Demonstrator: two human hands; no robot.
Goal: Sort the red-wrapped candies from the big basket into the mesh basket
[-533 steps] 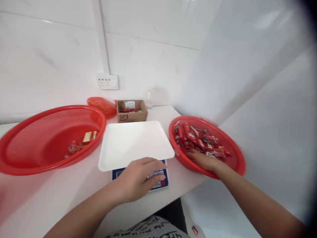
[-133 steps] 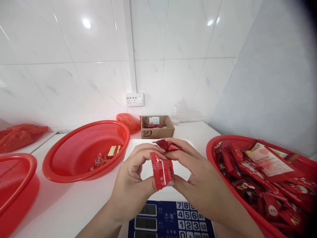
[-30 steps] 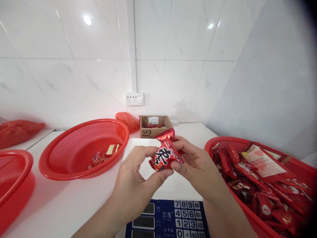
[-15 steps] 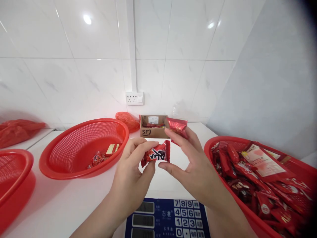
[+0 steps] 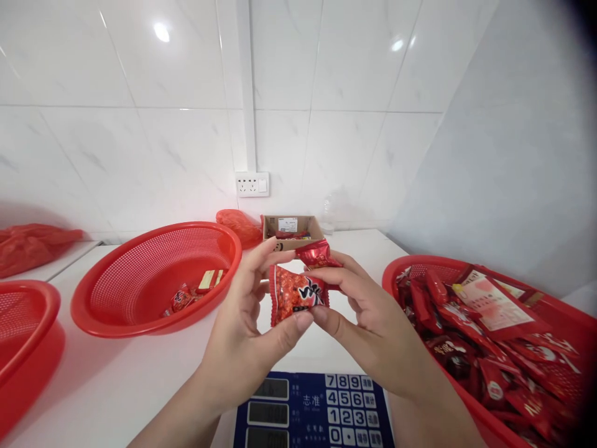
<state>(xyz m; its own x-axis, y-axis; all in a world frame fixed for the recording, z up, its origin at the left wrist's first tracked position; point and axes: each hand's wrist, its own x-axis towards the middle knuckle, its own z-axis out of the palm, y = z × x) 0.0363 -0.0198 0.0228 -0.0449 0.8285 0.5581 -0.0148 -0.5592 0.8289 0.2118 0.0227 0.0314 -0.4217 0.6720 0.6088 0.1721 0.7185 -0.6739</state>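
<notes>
Between both hands, above the scale, is a red snack packet (image 5: pixel 296 294) with a dark brush-style character. My left hand (image 5: pixel 247 330) has its thumb on the packet's lower edge and its fingers behind it. My right hand (image 5: pixel 368 317) pinches the packet's right end with thumb and index finger. A second shiny red packet (image 5: pixel 313 254) sits just behind and above, by the fingers of my right hand. Below the hands lies the blue panel of a scale (image 5: pixel 313 423) with keys and dim displays.
A red basket (image 5: pixel 112 317) at left holds a few packets; another basket (image 5: pixel 28 336) is at the far left edge. The right basket (image 5: pixel 396 274) is full of red packets. At the back stand a cardboard box (image 5: pixel 280 244) and a red bag (image 5: pixel 240 229).
My right hand has moved left and down onto the snack packet, bringing the shiny packet close behind it. The snack packet has turned, showing more of its orange-red side.
</notes>
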